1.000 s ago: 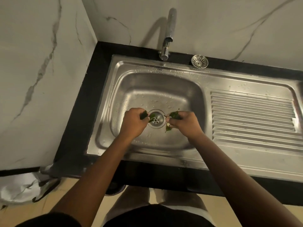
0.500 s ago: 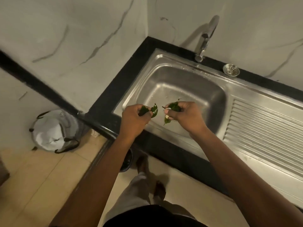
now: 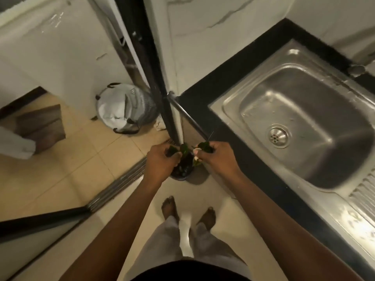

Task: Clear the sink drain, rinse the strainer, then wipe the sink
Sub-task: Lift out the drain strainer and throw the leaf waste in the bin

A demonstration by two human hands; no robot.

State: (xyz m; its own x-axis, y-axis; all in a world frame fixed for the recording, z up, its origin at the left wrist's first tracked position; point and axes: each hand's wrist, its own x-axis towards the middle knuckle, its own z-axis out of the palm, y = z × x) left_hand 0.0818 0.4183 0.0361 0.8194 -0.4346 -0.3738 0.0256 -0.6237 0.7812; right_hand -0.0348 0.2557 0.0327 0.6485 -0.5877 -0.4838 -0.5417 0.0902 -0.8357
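My left hand (image 3: 161, 162) is closed around dark green leaves (image 3: 184, 148), and my right hand (image 3: 217, 157) grips more green leaves (image 3: 204, 146). Both hands hover over a small dark bin (image 3: 182, 169) on the floor, left of the counter. The steel sink (image 3: 229, 106) lies to the right, its basin wet. The round drain strainer (image 3: 277, 136) sits in the basin floor with nothing on it. The tap's base (image 3: 356, 70) shows at the sink's far edge.
A black counter edge (image 3: 253, 163) borders the sink, with a ribbed draining board (image 3: 365, 197) at right. A white-lined basket (image 3: 125, 107) stands on the tiled floor at left. A brown box (image 3: 40, 126) sits farther left. My bare feet (image 3: 170, 207) are below the hands.
Both hands lifted the leaves out of the basin and carried them left, off the sink, to above the small bin. The view swung left and down to the floor.
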